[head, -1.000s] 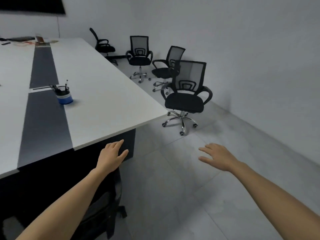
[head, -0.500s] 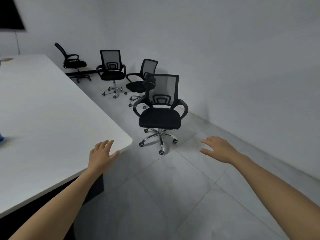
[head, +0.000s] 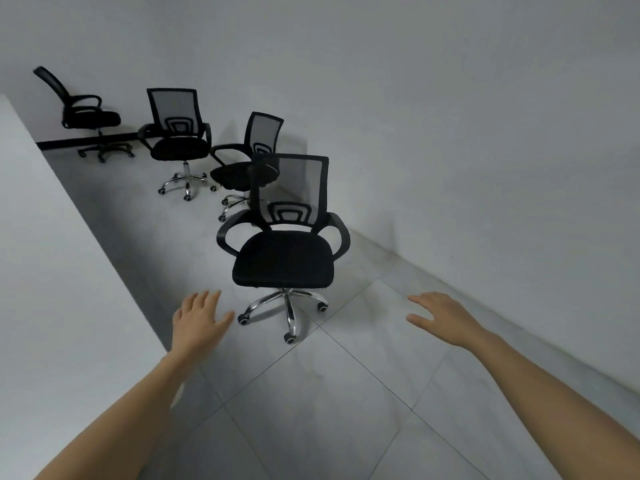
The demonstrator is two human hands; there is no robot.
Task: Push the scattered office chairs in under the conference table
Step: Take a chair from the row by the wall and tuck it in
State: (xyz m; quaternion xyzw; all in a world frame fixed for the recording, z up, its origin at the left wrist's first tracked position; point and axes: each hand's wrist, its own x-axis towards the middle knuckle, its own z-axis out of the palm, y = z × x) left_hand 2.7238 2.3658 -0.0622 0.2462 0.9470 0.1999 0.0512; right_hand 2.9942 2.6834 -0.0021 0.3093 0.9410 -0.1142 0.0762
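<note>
CHANGE: white conference table (head: 52, 271) has slid to the view's left edge; nearest black mesh-back office chair (head: 282, 261) looms closer; left hand (head: 199, 320) now past the table corner | COUNT: four such chairs on the grey tiled floor (head: 329, 393) along the wall (head: 450, 133), all standing apart from the table; one table | HANDS: left hand and right hand (head: 446, 317) spread flat, empty, well apart

Four office chairs are standing ahead of the hands: nearest chair (head: 282, 261), second chair (head: 232, 174), third chair (head: 180, 147), farthest chair (head: 90, 117). One worktop (head: 52, 271) is lying beside the left hand (head: 199, 320). Two hands are showing, counting the right hand (head: 446, 318).
</note>
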